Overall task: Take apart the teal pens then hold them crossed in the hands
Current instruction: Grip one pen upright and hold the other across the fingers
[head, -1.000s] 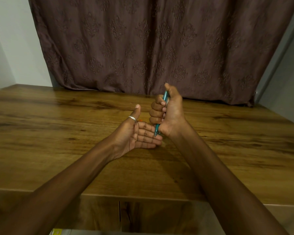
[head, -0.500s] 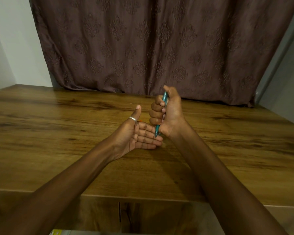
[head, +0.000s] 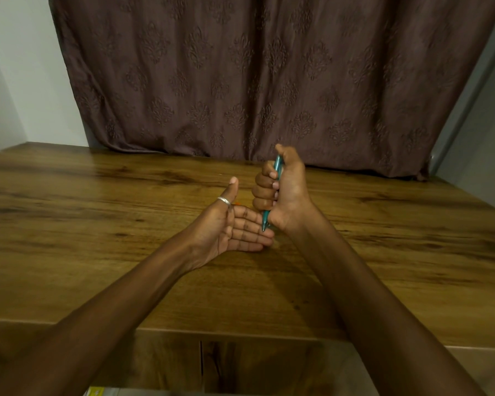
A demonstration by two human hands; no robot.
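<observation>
My right hand (head: pixel 283 192) grips a teal pen (head: pixel 277 166) upright in a fist, thumb pressed on its top end. The pen's tip pokes out below the fist and touches the fingers of my left hand (head: pixel 229 227). My left hand lies flat, palm up, fingers straight and pointing right, thumb raised with a silver ring on it. Only one teal pen shows; most of its barrel is hidden inside the fist. Both hands hover over the middle of the wooden table (head: pixel 97 238).
A brown patterned curtain (head: pixel 255 75) hangs behind the table's far edge. The table's near edge runs across the bottom, with a wooden panel below it. A small orange speck lies just behind my left hand.
My right thumb has pressed down on the pen's top between the first frame and now. The left hand has stayed in place.
</observation>
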